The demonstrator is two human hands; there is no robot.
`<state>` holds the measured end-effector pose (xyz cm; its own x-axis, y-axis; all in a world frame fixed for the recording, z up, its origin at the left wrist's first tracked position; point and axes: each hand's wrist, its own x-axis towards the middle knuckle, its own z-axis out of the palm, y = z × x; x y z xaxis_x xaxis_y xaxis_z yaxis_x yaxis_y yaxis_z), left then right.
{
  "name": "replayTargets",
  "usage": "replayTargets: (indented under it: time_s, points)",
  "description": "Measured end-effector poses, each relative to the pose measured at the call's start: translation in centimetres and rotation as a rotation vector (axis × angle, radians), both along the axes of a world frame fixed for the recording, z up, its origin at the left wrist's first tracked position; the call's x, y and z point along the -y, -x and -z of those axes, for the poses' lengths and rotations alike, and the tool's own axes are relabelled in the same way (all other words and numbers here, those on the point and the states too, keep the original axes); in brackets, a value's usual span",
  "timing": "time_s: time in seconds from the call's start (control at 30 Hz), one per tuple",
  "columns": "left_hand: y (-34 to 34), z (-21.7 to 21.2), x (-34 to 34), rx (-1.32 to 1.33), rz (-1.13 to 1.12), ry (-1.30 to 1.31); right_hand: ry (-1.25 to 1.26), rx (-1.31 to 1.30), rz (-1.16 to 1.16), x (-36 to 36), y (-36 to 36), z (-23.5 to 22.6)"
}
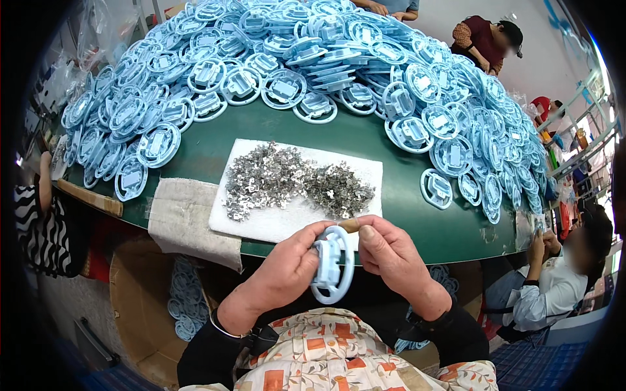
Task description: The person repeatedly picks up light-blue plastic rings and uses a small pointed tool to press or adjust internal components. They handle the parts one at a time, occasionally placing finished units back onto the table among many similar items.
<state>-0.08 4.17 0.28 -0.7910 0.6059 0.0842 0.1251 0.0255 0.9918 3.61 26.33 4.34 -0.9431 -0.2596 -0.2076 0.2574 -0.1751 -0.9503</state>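
Just in front of my body, my left hand (287, 264) grips a light blue plastic steering wheel (331, 277), a ring with a boxy hub. The wheel is tilted on edge, and my fingers close around its left side. At its upper right, my right hand (394, 257) is closed, thumb against the curled fingers; a brown covering on the forefinger (350, 225) meets the wheel's top. Whatever the right fingers pinch is hidden. Beyond both hands, small silvery metal pieces (267, 179) lie in two merged heaps on a white foam sheet (293, 231).
A huge pile of matching blue wheels (283, 88) covers the far side of the green table (404, 225). A folded cloth (189, 218) hangs over the near edge. Cardboard boxes (140, 287) holding wheels stand below. Other people (548, 280) sit around the table.
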Motion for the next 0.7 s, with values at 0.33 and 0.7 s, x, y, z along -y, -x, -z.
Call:
replayTargets:
  time_s: [0.33, 0.7]
  points:
    - [-0.3, 0.9, 0.7, 0.749, 0.334, -0.686, -0.557, -0.355, 0.142, 2.3, -0.3, 0.5]
    - [-1.0, 3.3, 0.5, 0.911, 0.295, -0.802, -0.335, -0.138, 0.073, 1.9, 0.3, 1.0]
